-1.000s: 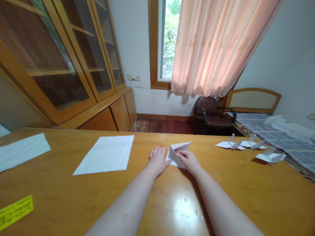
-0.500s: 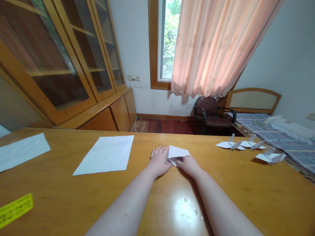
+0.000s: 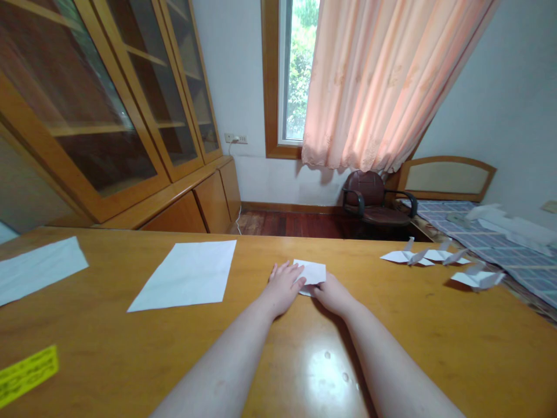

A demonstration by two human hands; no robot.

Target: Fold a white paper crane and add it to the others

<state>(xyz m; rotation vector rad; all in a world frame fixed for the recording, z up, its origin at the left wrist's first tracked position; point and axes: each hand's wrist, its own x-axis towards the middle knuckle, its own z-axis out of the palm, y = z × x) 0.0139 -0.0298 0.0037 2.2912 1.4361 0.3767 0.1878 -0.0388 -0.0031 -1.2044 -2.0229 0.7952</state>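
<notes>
A small white sheet of folded paper (image 3: 312, 271) lies between my hands near the far side of the table, one flap raised a little. My left hand (image 3: 284, 290) rests on its left edge, fingers stretched out and spread, fingertips on the paper. My right hand (image 3: 334, 295) grips the paper's right side, its fingers partly tucked under the raised flap and hidden there. Off to the right stand three folded paper cranes, the nearest crane (image 3: 476, 280) a bit apart from the other two.
An unfolded white sheet (image 3: 185, 274) lies left of my hands on the wooden table (image 3: 143, 360). Another sheet (image 3: 41, 268) is farther left, above a yellow label (image 3: 28, 376). Beyond the table are a glass-door cabinet (image 3: 183, 174), an office chair (image 3: 369, 197) and a bed (image 3: 456, 215).
The raised flap has shifted left and lower. My left hand's fingers now lie over the paper's left edge, where before they were beside it. My right hand stays almost in place.
</notes>
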